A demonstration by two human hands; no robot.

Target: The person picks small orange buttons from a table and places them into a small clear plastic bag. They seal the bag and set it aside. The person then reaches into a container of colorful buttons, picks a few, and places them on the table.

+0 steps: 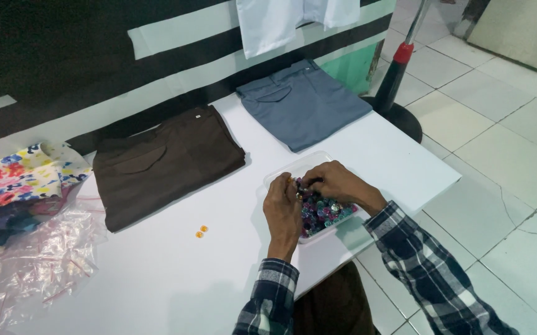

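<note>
While both my hands sit over the clear plastic tray, the head view shows my left hand bent in from the near side, its grip narrow, fingertips pinched on what looks like one small gold bead at the tray's near-left edge; too small to be sure. My right hand curls over the tray from the far side, fingers tucked down into the beads, so I cannot tell if its grip holds anything. The beads are a mixed heap, purple, teal, pink, filling the tray's right half; the tray keeps them from rolling off, and it sits at the desk edge nearest me, within easy reach. Two small orange beads lie loose on the desk left of the tray, apart from it, touching nothing else. Brown folded trousers lie flat further back on the left, grey-blue folded trousers back right, well apart from each other, both out of the working spot. At far left a pile of empty clear plastic bags with thin red strips spreads over the desk corner, and behind it a floral cloth, white with red, blue and yellow. A white garment hangs on the wall above the grey trousers. A black stand with a red collar is on the tiled floor at right. No labels readable.
</note>
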